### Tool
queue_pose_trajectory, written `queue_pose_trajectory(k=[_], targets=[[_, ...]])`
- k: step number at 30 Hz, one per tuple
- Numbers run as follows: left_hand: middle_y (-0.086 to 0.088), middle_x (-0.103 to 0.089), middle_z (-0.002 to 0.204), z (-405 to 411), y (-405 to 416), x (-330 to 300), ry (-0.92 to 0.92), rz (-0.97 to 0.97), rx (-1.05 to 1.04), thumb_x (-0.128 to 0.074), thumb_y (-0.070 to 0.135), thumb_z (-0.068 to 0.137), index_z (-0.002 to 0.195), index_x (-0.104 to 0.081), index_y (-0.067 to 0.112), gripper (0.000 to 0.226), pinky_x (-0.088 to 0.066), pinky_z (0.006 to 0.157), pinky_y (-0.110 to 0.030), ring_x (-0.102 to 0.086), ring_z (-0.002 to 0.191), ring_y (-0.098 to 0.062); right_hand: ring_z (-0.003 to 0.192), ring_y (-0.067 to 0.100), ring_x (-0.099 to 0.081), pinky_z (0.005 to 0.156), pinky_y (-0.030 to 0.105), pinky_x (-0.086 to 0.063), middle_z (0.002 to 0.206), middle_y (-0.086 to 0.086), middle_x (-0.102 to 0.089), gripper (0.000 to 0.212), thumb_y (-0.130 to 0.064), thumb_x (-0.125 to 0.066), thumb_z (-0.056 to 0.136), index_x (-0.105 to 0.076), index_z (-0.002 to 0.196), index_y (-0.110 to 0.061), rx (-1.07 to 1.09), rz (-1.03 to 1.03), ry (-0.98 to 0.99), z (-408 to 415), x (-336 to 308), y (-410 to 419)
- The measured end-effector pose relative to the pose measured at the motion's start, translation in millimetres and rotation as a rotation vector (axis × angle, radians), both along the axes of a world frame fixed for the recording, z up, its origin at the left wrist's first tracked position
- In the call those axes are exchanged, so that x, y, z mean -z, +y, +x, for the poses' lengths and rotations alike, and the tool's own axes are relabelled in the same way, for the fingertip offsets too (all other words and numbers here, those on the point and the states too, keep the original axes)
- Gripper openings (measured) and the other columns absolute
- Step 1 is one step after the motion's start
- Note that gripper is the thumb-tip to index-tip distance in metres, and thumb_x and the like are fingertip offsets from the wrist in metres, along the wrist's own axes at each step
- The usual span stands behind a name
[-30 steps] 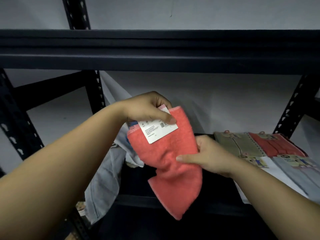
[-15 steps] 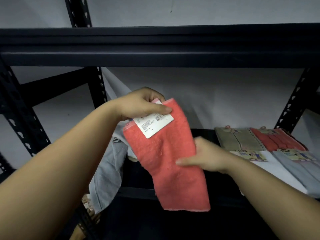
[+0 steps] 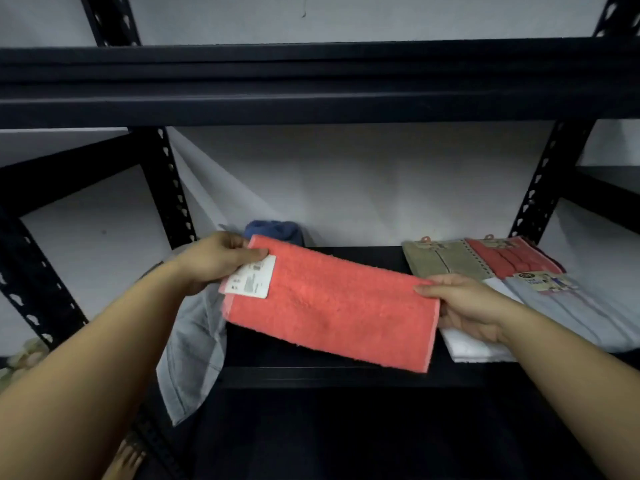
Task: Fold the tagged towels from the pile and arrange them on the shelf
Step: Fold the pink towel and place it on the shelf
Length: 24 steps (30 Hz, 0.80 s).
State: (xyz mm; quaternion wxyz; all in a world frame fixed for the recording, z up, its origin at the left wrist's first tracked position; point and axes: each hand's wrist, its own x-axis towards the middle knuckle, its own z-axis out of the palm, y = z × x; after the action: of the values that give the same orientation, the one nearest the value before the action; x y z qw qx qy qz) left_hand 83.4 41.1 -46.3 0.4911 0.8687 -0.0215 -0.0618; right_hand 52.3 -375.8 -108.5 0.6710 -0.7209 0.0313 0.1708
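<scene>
Head camera, looking forward and down: we hold a coral towel (image 3: 329,306) stretched between both hands in front of a dark metal shelf (image 3: 346,375). Our left hand (image 3: 216,263) pinches the towel's upper left corner, thumb pressing on a white paper tag (image 3: 251,282) so the tag lies flat and facing us. Our right hand (image 3: 464,306) grips the towel's right edge, fingers curled behind it and thumb on top. The cloth is pulled fairly taut and slopes down to the right, hanging just above the shelf board, not resting on it. We judge this spread is meant to smooth the towel and square its edges before the next fold.

To the right, folded towels (image 3: 485,265) already lie on the board in a tidy group: beige, red, pale grey-blue and white, some with printed labels facing up. The open stretch of board beside them looks like the coral towel's place.

On the left, a grey cloth (image 3: 190,351) droops over the shelf edge, and a dark blue towel (image 3: 273,230) sits behind the coral one, likely the unfolded pile.
</scene>
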Motion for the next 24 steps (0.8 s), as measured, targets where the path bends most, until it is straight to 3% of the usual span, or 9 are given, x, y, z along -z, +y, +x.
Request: queue_pose_trajectory(k=[5, 7, 9, 13, 15, 17, 21, 23, 24], targets=[[0.002, -0.074, 0.069, -8, -6, 33, 0.078, 0.065, -0.026, -0.080, 0.028, 0.089, 0.094, -0.070, 0.006, 0.025, -0.046, 0.046, -0.018, -0.067, 0.055, -0.006, 0.103, 0.032, -0.076, 0.087, 0.040, -0.061, 0.108, 0.020, -0.077, 0.021, -0.012, -0.068, 0.098, -0.070, 0.115, 0.000, 0.095, -0.062, -0.003, 12, 1, 4], [0.003, -0.073, 0.074, -7, -7, 46, -0.021, 0.205, -0.063, -0.082, 0.034, 0.087, 0.096, -0.067, 0.012, 0.028, -0.047, 0.049, -0.019, -0.067, 0.060, -0.008, 0.093, 0.028, -0.077, 0.078, 0.037, -0.062, 0.103, 0.019, -0.078, 0.017, -0.011, -0.070, 0.097, -0.070, 0.111, -0.001, 0.157, -0.090, -0.027, 20, 8, 9], [0.002, -0.070, 0.083, -2, -5, 58, -0.148, 0.379, -0.065, -0.083, 0.040, 0.084, 0.096, -0.062, 0.016, 0.034, -0.048, 0.057, -0.023, -0.066, 0.069, -0.011, 0.089, 0.027, -0.077, 0.080, 0.040, -0.062, 0.104, 0.020, -0.077, 0.016, -0.009, -0.071, 0.097, -0.070, 0.112, -0.004, 0.221, -0.132, -0.063, 30, 18, 15], [0.004, -0.064, 0.091, 1, -7, 81, -0.277, 0.509, -0.111, -0.086, 0.032, 0.078, 0.106, -0.051, 0.019, 0.047, -0.045, 0.064, -0.028, -0.061, 0.077, -0.011, 0.088, 0.018, -0.071, 0.079, 0.033, -0.058, 0.102, 0.007, -0.074, 0.037, -0.011, -0.074, 0.091, -0.068, 0.127, -0.010, 0.304, -0.395, -0.222, 43, 32, 27], [0.001, -0.062, 0.093, -1, -9, 95, -0.357, 0.528, -0.117, -0.086, 0.029, 0.076, 0.109, -0.052, 0.018, 0.049, -0.047, 0.065, -0.030, -0.059, 0.076, -0.013, 0.101, 0.017, -0.068, 0.085, 0.030, -0.054, 0.115, 0.004, -0.072, 0.042, -0.019, -0.075, 0.090, -0.067, 0.131, -0.014, 0.309, -0.523, -0.302, 40, 32, 34], [-0.004, -0.059, 0.100, -4, -13, 109, -0.467, 0.610, -0.120, -0.084, 0.029, 0.076, 0.107, -0.059, 0.015, 0.042, -0.052, 0.076, -0.037, -0.058, 0.088, -0.023, 0.122, 0.023, -0.062, 0.100, 0.032, -0.048, 0.133, 0.006, -0.066, 0.046, -0.025, -0.075, 0.090, -0.066, 0.135, -0.016, 0.267, -0.707, -0.414, 35, 32, 43], [-0.005, -0.060, 0.104, -12, -32, 117, -0.644, 0.818, -0.151, -0.075, 0.027, 0.081, 0.101, -0.071, 0.019, 0.022, -0.050, 0.079, -0.044, -0.056, 0.099, -0.032, 0.132, 0.024, -0.053, 0.105, 0.030, -0.041, 0.140, 0.004, -0.060, 0.047, -0.028, -0.072, 0.090, -0.065, 0.136, -0.021, 0.077, -0.848, -0.548, 20, 32, 75], [-0.003, -0.065, 0.110, -16, -42, 119, -0.655, 0.757, -0.054, -0.068, 0.031, 0.088, 0.110, -0.073, 0.021, 0.025, -0.051, 0.087, -0.045, -0.060, 0.104, -0.030, 0.140, 0.023, -0.045, 0.113, 0.032, -0.035, 0.150, 0.001, -0.054, 0.053, -0.036, -0.070, 0.093, -0.060, 0.143, -0.024, -0.061, -0.897, -0.568, 15, 35, 99], [-0.004, -0.066, 0.122, -16, -47, 121, -0.594, 0.737, 0.013, -0.063, 0.040, 0.092, 0.123, -0.071, 0.022, 0.036, -0.050, 0.098, -0.045, -0.060, 0.114, -0.030, 0.146, 0.023, -0.039, 0.118, 0.033, -0.030, 0.157, 0.001, -0.047, 0.057, -0.041, -0.068, 0.095, -0.055, 0.148, -0.025, -0.121, -0.910, -0.563, 14, 38, 111]])
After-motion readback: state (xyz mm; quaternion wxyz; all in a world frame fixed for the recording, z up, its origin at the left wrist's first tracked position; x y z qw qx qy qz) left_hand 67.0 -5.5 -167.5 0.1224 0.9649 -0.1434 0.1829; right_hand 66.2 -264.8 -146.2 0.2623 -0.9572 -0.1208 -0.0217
